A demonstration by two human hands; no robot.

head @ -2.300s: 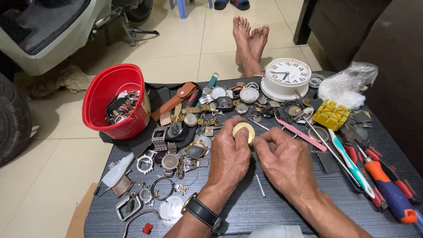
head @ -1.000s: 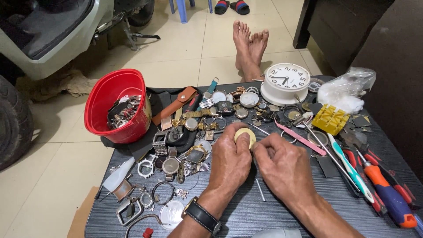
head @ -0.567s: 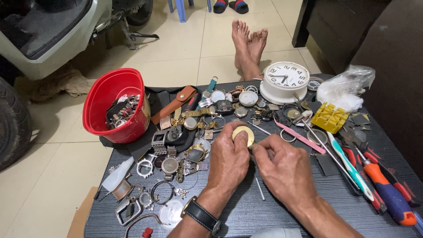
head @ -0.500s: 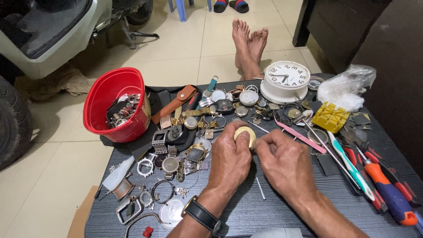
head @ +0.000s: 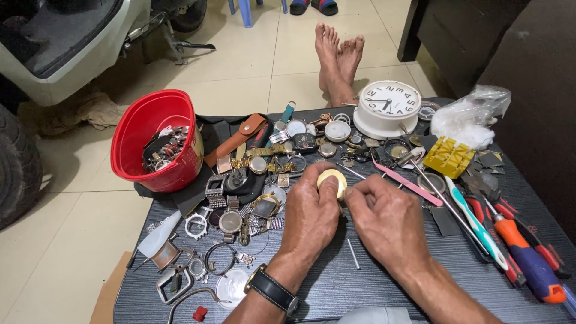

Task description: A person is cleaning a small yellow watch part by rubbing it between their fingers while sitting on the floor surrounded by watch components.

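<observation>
My left hand grips a small round gold watch case between thumb and fingers, just above the dark table. My right hand is closed beside it, its fingertips touching the case's right edge; whether it pinches a small tool I cannot tell. A black wristwatch sits on my left wrist. A thin metal pin lies on the table below the hands.
A red bucket of watch parts stands at the left. Several watches, cases and straps litter the table's middle and left. A white alarm clock, yellow block, pink tweezers, screwdrivers lie right. Bare feet rest beyond.
Both hands stay together on the gold case, with only small shifts of the fingers. The camera view wobbles slightly.
</observation>
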